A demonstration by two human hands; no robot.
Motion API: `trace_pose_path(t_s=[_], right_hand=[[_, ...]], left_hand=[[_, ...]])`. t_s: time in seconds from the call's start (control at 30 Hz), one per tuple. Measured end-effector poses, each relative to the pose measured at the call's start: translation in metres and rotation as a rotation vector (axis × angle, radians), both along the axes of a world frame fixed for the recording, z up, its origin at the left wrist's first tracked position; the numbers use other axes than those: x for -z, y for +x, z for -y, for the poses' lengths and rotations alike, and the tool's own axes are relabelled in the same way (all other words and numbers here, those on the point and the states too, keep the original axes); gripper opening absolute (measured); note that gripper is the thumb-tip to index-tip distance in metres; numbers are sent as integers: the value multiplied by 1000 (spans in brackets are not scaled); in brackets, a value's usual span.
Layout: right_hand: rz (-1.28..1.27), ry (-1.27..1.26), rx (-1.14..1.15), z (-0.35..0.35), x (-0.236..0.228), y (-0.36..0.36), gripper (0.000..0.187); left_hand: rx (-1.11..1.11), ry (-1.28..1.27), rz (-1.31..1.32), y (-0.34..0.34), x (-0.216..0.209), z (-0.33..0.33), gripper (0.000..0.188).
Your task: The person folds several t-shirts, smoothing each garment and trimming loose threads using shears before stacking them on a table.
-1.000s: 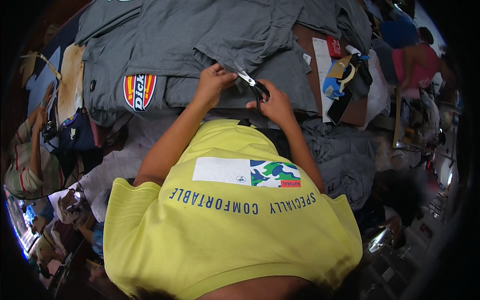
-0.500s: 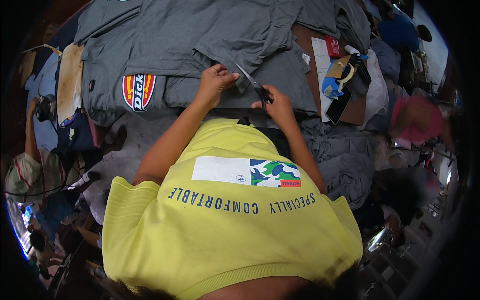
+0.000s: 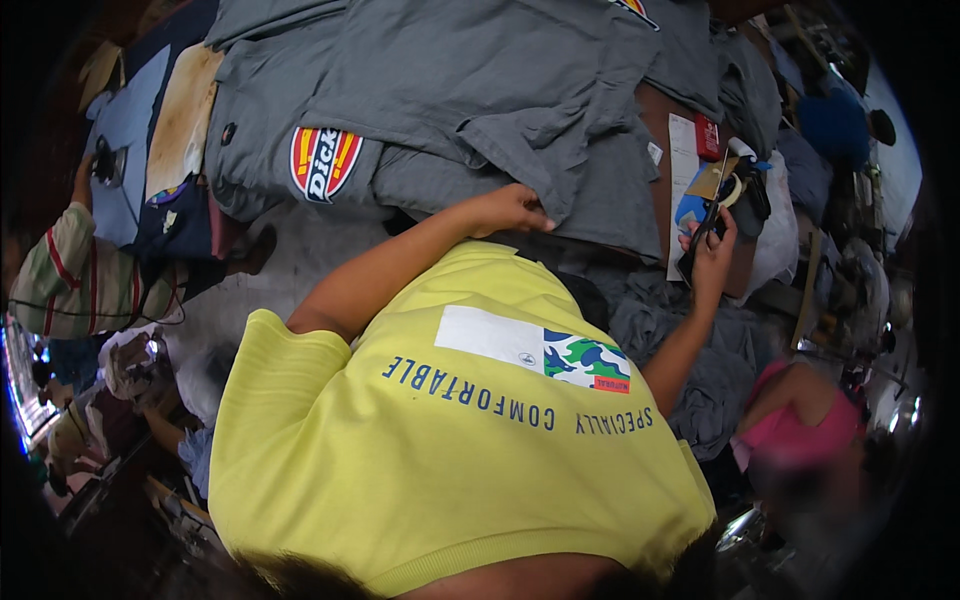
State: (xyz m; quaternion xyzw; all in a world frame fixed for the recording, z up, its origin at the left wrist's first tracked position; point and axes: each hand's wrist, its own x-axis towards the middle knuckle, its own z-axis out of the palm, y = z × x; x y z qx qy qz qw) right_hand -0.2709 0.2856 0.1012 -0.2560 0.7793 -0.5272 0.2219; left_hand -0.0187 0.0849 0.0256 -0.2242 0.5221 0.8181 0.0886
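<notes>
A grey garment (image 3: 500, 80) lies spread over the table, with a loose flap hanging toward me. My left hand (image 3: 508, 210) is at the lower corner of that flap, fingers curled and pinching its edge. Off to the right, my right hand (image 3: 712, 250) is closed round the black handles of a pair of scissors (image 3: 713, 212). Their blades point away from me, over a roll of tape (image 3: 731, 190) and blue items at the table's right side. Part of the handles is hidden by my fingers.
A paper sheet (image 3: 682, 150) and a red box (image 3: 707, 137) lie on the brown tabletop (image 3: 655, 110). A white plastic bag (image 3: 778, 245) hangs at its right edge. More grey cloth (image 3: 715, 370) is heaped beside me. At the left, a person in a striped shirt (image 3: 95, 275) works at another table.
My right hand has carried the scissors rightward, away from the garment, to the items at the table's right. The left hand has moved down to the flap's corner. The view has shifted.
</notes>
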Motion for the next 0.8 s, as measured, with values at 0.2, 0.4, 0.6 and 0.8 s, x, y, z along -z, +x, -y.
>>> trace_pose_path(t_s=[0.2, 0.4, 0.6, 0.8], right_hand=[[-237, -259, 458, -24, 15, -46, 38], [-226, 299, 698, -64, 67, -130, 29], [-500, 747, 557, -46, 68, -130, 33], [-437, 679, 446, 2, -18, -64, 33]], left_hand=[[-162, -989, -90, 31, -13, 37, 31], [-516, -1489, 127, 47, -11, 79, 46], [-485, -1389, -176, 28, -5, 95, 24], [-379, -1151, -98, 3, -75, 57, 23]])
